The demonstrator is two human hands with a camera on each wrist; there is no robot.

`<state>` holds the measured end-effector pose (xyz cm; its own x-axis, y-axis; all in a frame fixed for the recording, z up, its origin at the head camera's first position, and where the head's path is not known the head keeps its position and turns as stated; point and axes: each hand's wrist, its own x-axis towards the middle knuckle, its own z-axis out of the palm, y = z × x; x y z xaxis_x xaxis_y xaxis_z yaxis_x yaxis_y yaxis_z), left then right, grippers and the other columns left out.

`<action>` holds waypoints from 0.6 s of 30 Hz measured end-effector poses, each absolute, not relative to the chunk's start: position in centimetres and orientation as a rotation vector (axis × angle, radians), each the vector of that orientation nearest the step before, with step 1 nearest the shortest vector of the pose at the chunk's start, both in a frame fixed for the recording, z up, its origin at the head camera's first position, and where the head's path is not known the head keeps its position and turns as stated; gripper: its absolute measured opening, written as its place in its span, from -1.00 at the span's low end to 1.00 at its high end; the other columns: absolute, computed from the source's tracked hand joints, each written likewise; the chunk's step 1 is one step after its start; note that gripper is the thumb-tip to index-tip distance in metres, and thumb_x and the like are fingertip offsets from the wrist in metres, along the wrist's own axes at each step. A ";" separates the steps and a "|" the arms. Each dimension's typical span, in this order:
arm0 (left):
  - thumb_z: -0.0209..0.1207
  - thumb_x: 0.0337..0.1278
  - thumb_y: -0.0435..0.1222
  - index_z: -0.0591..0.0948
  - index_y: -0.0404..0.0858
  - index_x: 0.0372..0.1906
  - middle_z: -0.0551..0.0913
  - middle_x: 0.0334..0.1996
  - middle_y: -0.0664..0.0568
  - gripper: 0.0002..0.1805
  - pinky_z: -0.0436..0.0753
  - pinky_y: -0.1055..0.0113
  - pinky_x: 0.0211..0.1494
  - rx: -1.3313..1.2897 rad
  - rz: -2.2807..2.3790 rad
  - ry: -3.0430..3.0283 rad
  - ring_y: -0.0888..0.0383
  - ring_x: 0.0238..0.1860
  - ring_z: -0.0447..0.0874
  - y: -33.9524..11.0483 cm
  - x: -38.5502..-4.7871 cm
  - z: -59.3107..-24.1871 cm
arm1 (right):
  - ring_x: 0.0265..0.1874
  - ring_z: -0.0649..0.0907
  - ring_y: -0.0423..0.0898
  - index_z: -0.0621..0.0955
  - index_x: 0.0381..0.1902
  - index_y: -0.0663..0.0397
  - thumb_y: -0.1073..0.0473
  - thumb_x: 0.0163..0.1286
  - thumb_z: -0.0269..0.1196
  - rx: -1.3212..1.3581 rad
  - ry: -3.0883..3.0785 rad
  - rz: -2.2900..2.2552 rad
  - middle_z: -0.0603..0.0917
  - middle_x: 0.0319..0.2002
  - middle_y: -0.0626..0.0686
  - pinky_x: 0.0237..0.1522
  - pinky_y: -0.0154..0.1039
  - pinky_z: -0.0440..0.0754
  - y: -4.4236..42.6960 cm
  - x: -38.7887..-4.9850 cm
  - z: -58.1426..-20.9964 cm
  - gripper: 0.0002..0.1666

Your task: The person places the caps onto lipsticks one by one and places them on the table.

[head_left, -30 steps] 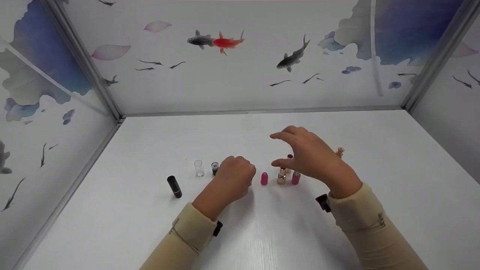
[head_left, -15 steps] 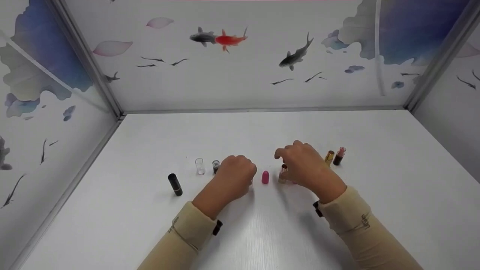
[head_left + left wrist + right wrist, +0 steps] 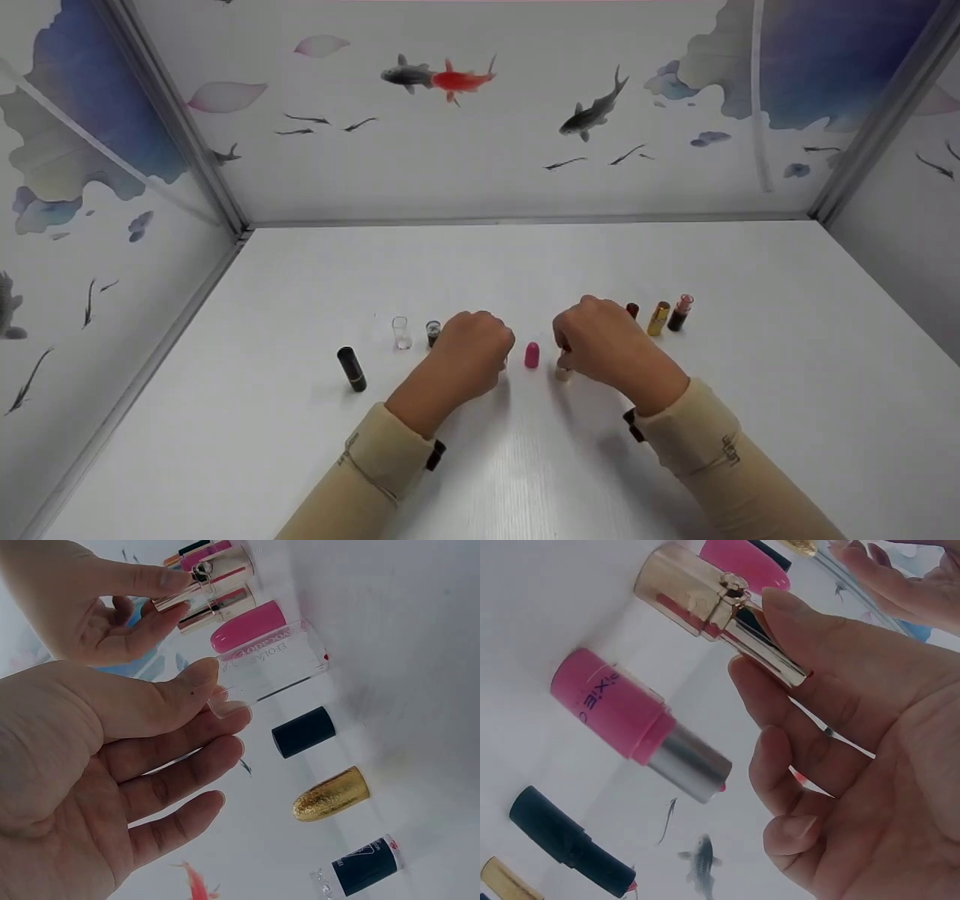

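In the left wrist view, my left hand (image 3: 472,352) pinches a clear cap (image 3: 274,667) between thumb and forefinger, its other fingers loosely extended. A bright pink cap (image 3: 532,355) stands just to its right, between my two hands. My right hand (image 3: 604,341) holds a gold lipstick (image 3: 679,592) by its narrow end, thumb against fingertips; the wider base touches or nearly touches the table. Beside that hand stand a pink lipstick with a silver collar (image 3: 615,705) and a black lipstick (image 3: 570,840). The head view hides much of both held pieces behind the hands.
Left of my left hand stand a black tube (image 3: 351,369), a clear cap (image 3: 401,334) and a clear-topped dark cap (image 3: 433,334). A black cap (image 3: 304,732) and gold cap (image 3: 330,795) stand nearby. Rightward are a gold tube (image 3: 658,319) and a dark-based lipstick (image 3: 681,313).
My right hand has come down from an open spread above the lipsticks and grasped the gold lipstick, which has shifted slightly toward the front. My left hand stays in place.
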<state>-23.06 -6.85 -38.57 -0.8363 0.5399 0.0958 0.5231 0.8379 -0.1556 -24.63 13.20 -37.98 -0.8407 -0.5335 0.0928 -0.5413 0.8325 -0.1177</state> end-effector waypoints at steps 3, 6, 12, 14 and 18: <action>0.49 0.28 -0.19 0.87 -0.16 -0.10 0.78 -0.42 0.02 -0.82 0.68 0.33 -0.20 -0.838 0.170 -2.881 0.12 -0.41 0.57 -6.9 -23.1 -38.7 | -0.46 0.51 -0.08 0.72 -0.49 0.06 0.20 0.12 0.69 0.913 -2.966 0.217 0.54 -0.63 -0.09 -0.37 -0.19 0.59 13.1 -24.0 -37.8 -0.72; 0.49 0.29 -0.20 0.87 -0.16 -0.10 0.76 -0.45 0.02 -0.83 0.66 0.34 -0.22 -0.847 0.154 -2.878 0.13 -0.42 0.55 -6.9 -23.1 -38.8 | -0.51 0.50 -0.11 0.70 -0.51 0.05 0.20 0.11 0.69 0.951 -2.975 0.216 0.53 -0.65 -0.12 -0.39 -0.21 0.57 12.9 -23.3 -37.7 -0.70; 0.50 0.27 -0.19 0.87 -0.16 -0.10 0.76 -0.43 0.04 -0.81 0.65 0.33 -0.22 -0.855 0.125 -2.911 0.13 -0.41 0.57 -6.9 -22.9 -38.6 | -0.46 0.63 -0.15 0.78 -0.22 0.14 0.24 0.18 0.65 0.918 -3.049 0.375 0.69 -0.50 -0.08 -0.25 -0.15 0.71 12.6 -21.9 -38.2 -0.73; 0.51 0.26 -0.19 0.87 -0.15 -0.10 0.79 -0.39 0.05 -0.82 0.65 0.33 -0.22 -0.859 0.106 -2.920 0.14 -0.39 0.59 -7.1 -22.9 -38.5 | -0.41 0.67 -0.17 0.78 -0.14 0.15 0.27 0.19 0.64 0.896 -3.047 0.481 0.73 -0.43 -0.07 -0.19 -0.13 0.73 12.9 -21.6 -38.6 -0.70; 0.51 0.25 -0.21 0.86 -0.16 -0.17 0.78 -0.42 0.06 -0.86 0.67 0.33 -0.25 -0.867 0.121 -2.897 0.15 -0.40 0.61 -7.4 -22.9 -38.5 | -0.40 0.64 -0.22 0.76 -0.26 0.07 0.31 0.18 0.62 0.884 -3.015 0.727 0.69 -0.43 -0.15 -0.26 -0.22 0.69 13.7 -21.4 -39.7 -0.77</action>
<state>-22.92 -7.43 -38.45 -0.8297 0.5514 0.0872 0.5421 0.8331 -0.1094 -21.41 13.68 -39.73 -0.8464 -0.5307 0.0458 -0.4931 0.7482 -0.4439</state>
